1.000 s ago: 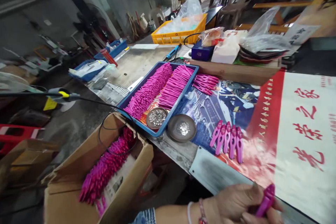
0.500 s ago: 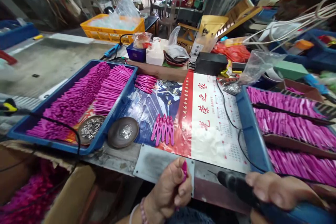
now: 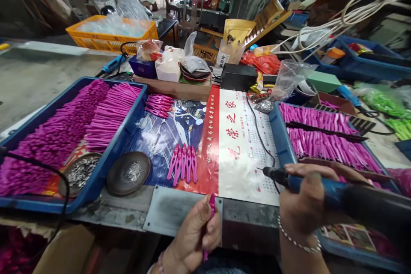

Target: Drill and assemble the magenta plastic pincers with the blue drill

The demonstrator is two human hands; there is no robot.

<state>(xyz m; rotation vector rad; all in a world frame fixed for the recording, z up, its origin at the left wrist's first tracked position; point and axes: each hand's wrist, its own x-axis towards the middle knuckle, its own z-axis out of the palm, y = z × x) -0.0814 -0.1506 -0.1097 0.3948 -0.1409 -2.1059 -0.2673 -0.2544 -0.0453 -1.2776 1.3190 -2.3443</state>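
Observation:
My left hand (image 3: 194,235) is closed around a pink plastic piece (image 3: 211,202), held upright at the near table edge over a grey metal plate (image 3: 167,209). My right hand (image 3: 305,199) grips a blue and black electric screwdriver (image 3: 337,192), its tip pointing left over the calendar sheet (image 3: 244,145). Several assembled pink clips (image 3: 184,162) lie in a row on the sheet, just beyond my left hand. Beside them sits a round dish of small screws (image 3: 128,172).
A blue tray of pink parts (image 3: 105,158) with a second screw dish (image 3: 78,171) stands at left; another blue tray of pink parts (image 3: 279,137) at right. A loose pile of pink pieces (image 3: 159,105), boxes and bags line the back. A yellow crate (image 3: 111,36) is far left.
The view swung right from the cardboard box to the table centre. My right hand with the screwdriver came into view and rose over the table. My left hand kept the pink piece.

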